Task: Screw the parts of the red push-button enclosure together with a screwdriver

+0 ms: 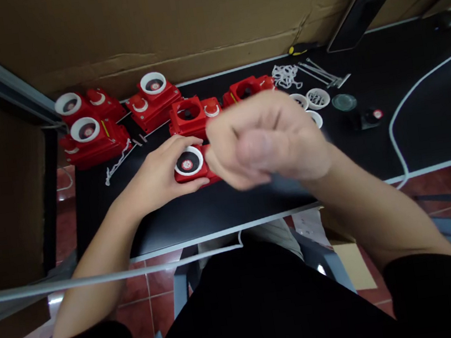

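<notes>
Hands at red casing, near edge of counter [433, 128].
Left hand [159, 173] grips red casing [191, 165] from its left side; right hand [266, 141], blurred, fingers curled, hovers just right; contents cannot tell. More casings [93, 137] far left.

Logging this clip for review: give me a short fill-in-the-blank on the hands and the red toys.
1. The left hand rests on a ___ toy camera on the black table.
2. The lens ring of that toy is ___.
3. The right hand is raised above the table, blurred, with its fingers ___.
4. The loose white rings lie to the ___ of the toys.

Missing: red; white; curled; right
</notes>
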`<state>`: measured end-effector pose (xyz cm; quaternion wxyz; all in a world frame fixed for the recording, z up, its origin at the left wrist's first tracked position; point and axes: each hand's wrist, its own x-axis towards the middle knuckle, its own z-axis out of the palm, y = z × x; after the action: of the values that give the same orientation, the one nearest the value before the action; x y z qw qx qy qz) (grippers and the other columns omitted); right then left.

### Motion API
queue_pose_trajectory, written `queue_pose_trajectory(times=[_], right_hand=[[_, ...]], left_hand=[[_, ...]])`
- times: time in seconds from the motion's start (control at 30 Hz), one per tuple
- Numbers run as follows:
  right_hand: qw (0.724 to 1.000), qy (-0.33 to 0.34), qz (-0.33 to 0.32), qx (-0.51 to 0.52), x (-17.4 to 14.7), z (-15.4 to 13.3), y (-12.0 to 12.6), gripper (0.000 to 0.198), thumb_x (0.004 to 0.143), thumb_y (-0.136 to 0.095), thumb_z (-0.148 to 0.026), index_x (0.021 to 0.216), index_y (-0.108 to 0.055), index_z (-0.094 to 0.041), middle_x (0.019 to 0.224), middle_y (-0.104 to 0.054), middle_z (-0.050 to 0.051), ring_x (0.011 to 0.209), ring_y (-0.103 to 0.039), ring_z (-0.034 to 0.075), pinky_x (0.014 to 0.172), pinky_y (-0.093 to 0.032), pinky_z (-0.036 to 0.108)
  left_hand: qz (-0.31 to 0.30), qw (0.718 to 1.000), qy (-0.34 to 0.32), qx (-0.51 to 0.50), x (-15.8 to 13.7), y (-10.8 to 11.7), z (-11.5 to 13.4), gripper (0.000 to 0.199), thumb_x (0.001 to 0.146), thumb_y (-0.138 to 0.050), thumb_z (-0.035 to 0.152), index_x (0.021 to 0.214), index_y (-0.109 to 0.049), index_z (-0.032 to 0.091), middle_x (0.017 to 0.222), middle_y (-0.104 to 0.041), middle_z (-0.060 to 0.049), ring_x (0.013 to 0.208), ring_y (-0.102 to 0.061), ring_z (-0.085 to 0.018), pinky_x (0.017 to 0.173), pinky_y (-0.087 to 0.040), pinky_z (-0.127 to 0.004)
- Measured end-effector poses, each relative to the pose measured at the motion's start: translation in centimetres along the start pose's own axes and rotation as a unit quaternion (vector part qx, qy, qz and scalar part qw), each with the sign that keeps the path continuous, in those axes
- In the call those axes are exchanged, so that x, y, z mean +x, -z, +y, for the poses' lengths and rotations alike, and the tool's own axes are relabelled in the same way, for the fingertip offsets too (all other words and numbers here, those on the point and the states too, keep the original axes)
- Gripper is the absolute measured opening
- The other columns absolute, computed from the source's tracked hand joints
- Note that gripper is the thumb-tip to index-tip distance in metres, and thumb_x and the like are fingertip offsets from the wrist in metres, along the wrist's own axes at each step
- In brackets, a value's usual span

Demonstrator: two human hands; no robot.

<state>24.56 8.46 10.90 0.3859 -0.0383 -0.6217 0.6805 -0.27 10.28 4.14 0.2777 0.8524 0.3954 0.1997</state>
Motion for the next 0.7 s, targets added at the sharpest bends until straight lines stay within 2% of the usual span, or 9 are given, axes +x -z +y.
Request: queue_pose_trajectory(times=[0.1,0.17,0.23,0.3,0.37,0.47,0.6,0.63,0.7], right_hand=[[0.981,0.03,0.123,-0.149,0.3,0.4,0.7,0.042,0.108,-0.084,-0.051,0.089,-0.06,-0.022,0.082,-0.061,-0.004,0.072,-0.056,0.011,0.071,-0.051,0.027],[0.941,0.029,0.164,-0.295,-0.1,0.2,1.1,0.043,0.108,-0.08,-0.062,0.094,-0.066,-0.024,0.098,-0.066,0.001,0.095,-0.063,0.019,0.094,-0.057,0.034],[0.895,0.022,0.178,-0.409,-0.7,-0.3,1.5,0.045,0.11,-0.073,-0.07,0.099,-0.074,-0.026,0.105,-0.069,0.003,0.111,-0.063,0.024,0.11,-0.057,0.04],[0.864,0.029,0.19,-0.465,-1.3,-0.7,1.8,0.047,0.108,-0.074,-0.075,0.107,-0.079,-0.028,0.108,-0.073,0.004,0.113,-0.065,0.026,0.111,-0.059,0.043],[0.85,0.046,0.218,-0.477,-1.8,-0.9,1.7,0.048,0.099,-0.084,-0.074,0.111,-0.082,-0.028,0.112,-0.076,0.005,0.107,-0.067,0.026,0.105,-0.062,0.043],[0.844,0.084,0.273,-0.453,-2.4,-1.0,1.2,0.05,0.085,-0.102,-0.066,0.108,-0.082,-0.026,0.111,-0.08,0.006,0.095,-0.071,0.025,0.091,-0.066,0.043],[0.848,0.076,0.301,-0.43,-3.0,-1.0,0.8,0.036,0.083,-0.108,-0.044,0.108,-0.088,-0.028,0.109,-0.08,0.004,0.096,-0.076,0.025,0.09,-0.069,0.045],[0.859,0.074,0.289,-0.416,-3.2,-1.0,1.1,0.035,0.084,-0.108,-0.038,0.112,-0.089,-0.029,0.11,-0.081,0.003,0.099,-0.077,0.025,0.092,-0.07,0.043],[0.899,0.088,0.238,-0.356,-3.4,-0.9,1.9,0.04,0.087,-0.106,-0.028,0.123,-0.09,-0.028,0.113,-0.084,0.002,0.103,-0.082,0.024,0.096,-0.071,0.041]], left_hand=[[-0.003,0.999,-0.033,0.015,-0.1,-0.1,-0.2,0.076,0.089,-0.098,0.049,0.153,-0.065,0.025,0.152,-0.075,-0.011,0.139,-0.074,-0.038,0.122,-0.06,-0.055],[0.001,0.998,-0.046,0.035,-0.3,0.0,-0.2,0.084,0.085,-0.101,0.043,0.157,-0.06,0.024,0.158,-0.072,-0.014,0.148,-0.069,-0.04,0.127,-0.057,-0.056],[0.003,0.998,-0.047,0.05,-0.5,0.0,0.0,0.087,0.084,-0.102,0.035,0.158,-0.058,0.025,0.163,-0.067,-0.015,0.155,-0.065,-0.041,0.131,-0.054,-0.056],[0.007,0.997,-0.043,0.06,-0.5,0.0,0.2,0.086,0.084,-0.101,0.029,0.158,-0.058,0.025,0.164,-0.066,-0.014,0.154,-0.066,-0.04,0.129,-0.055,-0.054],[0.01,0.997,-0.042,0.066,-0.5,0.0,0.3,0.082,0.084,-0.101,0.027,0.155,-0.06,0.024,0.16,-0.068,-0.014,0.146,-0.071,-0.038,0.124,-0.059,-0.051],[0.009,0.996,-0.044,0.074,-0.5,0.0,0.2,0.077,0.086,-0.099,0.027,0.153,-0.062,0.022,0.152,-0.073,-0.013,0.137,-0.076,-0.035,0.118,-0.061,-0.047],[0.014,0.996,-0.044,0.079,-0.5,-0.1,-0.1,0.078,0.086,-0.098,0.029,0.154,-0.061,0.023,0.155,-0.073,-0.013,0.14,-0.075,-0.035,0.12,-0.06,-0.047],[0.015,0.996,-0.044,0.077,-0.5,-0.1,-0.1,0.077,0.086,-0.098,0.03,0.154,-0.061,0.024,0.155,-0.073,-0.012,0.14,-0.076,-0.035,0.12,-0.06,-0.047],[0.014,0.996,-0.043,0.071,-0.5,-0.1,-0.1,0.077,0.085,-0.097,0.03,0.153,-0.062,0.024,0.156,-0.073,-0.012,0.139,-0.076,-0.034,0.12,-0.061,-0.046]])
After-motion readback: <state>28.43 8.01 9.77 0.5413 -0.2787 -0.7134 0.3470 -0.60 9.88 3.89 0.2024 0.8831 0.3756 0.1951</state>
